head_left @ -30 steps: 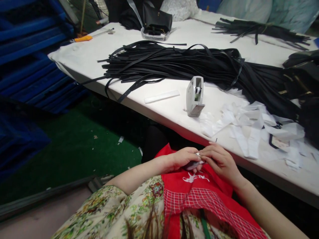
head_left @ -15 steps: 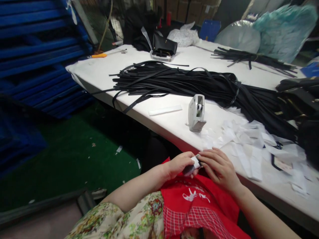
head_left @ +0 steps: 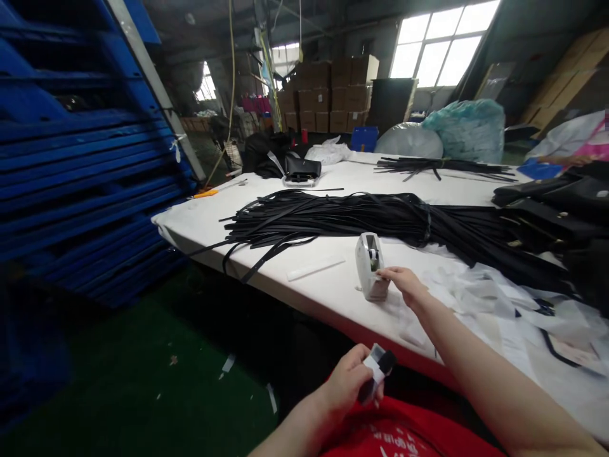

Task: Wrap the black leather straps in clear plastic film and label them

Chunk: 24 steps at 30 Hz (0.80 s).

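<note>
My left hand [head_left: 349, 379] is closed around a small black folded strap bundle [head_left: 386, 362] with a white paper band [head_left: 373, 368] about it, held low in front of the red apron [head_left: 394, 428]. My right hand [head_left: 404, 280] reaches over the table, fingertips together at the front of a grey-white tape dispenser [head_left: 365, 270]. What lies between those fingertips is too small to make out. Behind the dispenser stretches a long bundle of black straps [head_left: 328, 216]. White paper strips [head_left: 495, 304] lie in a loose heap right of my right forearm.
A flat white strip [head_left: 315, 268] lies left of the dispenser. A black bag [head_left: 302, 169], a second strap bundle [head_left: 442, 166] and an orange-handled tool [head_left: 205, 193] are farther back on the white table [head_left: 333, 174]. Blue pallets [head_left: 95, 190] stand at left, black bags [head_left: 571, 203] at right.
My right hand has left the strap bundle and moved forward to the tape dispenser. My left hand keeps hold of the bundle. The view has tilted up.
</note>
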Available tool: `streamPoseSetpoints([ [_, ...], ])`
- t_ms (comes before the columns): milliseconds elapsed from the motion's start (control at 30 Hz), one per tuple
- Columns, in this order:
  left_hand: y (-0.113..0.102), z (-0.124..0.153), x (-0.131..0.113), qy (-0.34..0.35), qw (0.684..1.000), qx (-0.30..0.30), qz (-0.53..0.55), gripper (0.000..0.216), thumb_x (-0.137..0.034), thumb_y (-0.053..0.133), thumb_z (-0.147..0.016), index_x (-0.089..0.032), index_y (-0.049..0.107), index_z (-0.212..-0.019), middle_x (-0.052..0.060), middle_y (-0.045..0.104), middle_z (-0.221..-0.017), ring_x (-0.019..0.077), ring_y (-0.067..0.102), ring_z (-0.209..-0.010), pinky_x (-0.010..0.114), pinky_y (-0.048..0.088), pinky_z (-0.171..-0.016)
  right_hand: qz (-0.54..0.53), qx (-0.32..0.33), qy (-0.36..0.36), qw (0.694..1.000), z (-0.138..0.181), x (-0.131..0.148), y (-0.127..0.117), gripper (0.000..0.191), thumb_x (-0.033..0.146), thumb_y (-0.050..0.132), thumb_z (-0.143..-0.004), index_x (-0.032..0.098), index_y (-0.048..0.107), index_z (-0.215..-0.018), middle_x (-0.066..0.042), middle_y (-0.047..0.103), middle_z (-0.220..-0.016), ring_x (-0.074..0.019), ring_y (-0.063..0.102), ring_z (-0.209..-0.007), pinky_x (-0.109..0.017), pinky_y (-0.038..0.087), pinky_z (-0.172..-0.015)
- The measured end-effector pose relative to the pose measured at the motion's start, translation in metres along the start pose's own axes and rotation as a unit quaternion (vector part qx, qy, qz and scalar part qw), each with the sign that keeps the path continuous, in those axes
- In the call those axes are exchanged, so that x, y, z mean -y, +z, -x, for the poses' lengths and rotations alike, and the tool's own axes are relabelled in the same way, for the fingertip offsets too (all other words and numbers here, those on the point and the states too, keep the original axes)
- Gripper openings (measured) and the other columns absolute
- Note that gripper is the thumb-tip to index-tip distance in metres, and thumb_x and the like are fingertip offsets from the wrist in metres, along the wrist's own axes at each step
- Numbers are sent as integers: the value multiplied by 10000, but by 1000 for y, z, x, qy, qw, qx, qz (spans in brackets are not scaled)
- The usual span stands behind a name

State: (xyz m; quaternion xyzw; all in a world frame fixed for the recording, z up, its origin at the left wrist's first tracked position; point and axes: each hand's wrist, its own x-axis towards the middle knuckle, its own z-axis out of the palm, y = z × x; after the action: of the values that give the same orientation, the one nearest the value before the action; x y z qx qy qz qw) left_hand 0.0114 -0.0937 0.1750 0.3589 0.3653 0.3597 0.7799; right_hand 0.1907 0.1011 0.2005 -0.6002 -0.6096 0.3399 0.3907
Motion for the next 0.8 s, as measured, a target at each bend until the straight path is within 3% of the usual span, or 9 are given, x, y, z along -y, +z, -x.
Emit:
streamPoseSetpoints([
  [133, -4, 1, 0, 20, 1000, -19, -10, 263, -318, 514, -681, -182, 456, -899, -6, 628, -602, 109, 517, -460, 206, 327, -453, 0, -39, 1, 999, 22, 0, -3, 379, 527, 640, -711, 177, 755, -798, -99, 771, -856, -259, 676, -831, -347, 497, -721],
  [233, -5, -2, 0, 37, 999, -22, -25, 253, -309, 509, -678, -187, 447, -890, -12, 627, -599, 105, 511, -453, 209, 330, -457, 8, -27, 16, 999, 40, -8, -4, 359, 549, 629, -727, 203, 728, -737, -66, 746, -737, -227, 659, -698, -319, 481, -615],
  [367, -3, -6, -6, 50, 998, -16, -37, 262, -350, 532, -723, -189, 444, -910, -20, 619, -609, 104, 522, -472, 221, 373, -500, 0, 18, 51, 999, 67, -15, -1, 410, 595, 621, -722, 198, 665, -628, -26, 634, -507, -174, 566, -471, -297, 441, -490],
  [567, -3, -10, -15, 77, 985, -46, -145, 186, -288, 522, -817, -185, 470, -963, -25, 611, -676, 104, 548, -568, 230, 420, -589, -54, 117, 60, 990, 132, 14, -13, 443, 614, 616, -784, 183, 712, -816, -8, 636, -590, -148, 553, -536, -265, 431, -521],
  [700, -5, -12, -17, 108, 959, -57, -257, 156, -280, 490, -884, -184, 491, -1008, -14, 619, -747, 123, 574, -658, 244, 437, -642, -90, 205, 61, 973, 163, 28, -16, 382, 546, 620, -830, 182, 691, -739, 5, 603, -550, -123, 510, -498, -248, 405, -503],
  [800, -3, -11, -20, 122, 925, -79, -352, 156, -290, 493, -903, -197, 500, -1028, -6, 626, -801, 146, 582, -707, 264, 439, -670, -84, 232, 67, 967, 169, 24, -11, 354, 504, 610, -844, 188, 673, -697, 15, 586, -530, -117, 500, -482, -246, 402, -499],
])
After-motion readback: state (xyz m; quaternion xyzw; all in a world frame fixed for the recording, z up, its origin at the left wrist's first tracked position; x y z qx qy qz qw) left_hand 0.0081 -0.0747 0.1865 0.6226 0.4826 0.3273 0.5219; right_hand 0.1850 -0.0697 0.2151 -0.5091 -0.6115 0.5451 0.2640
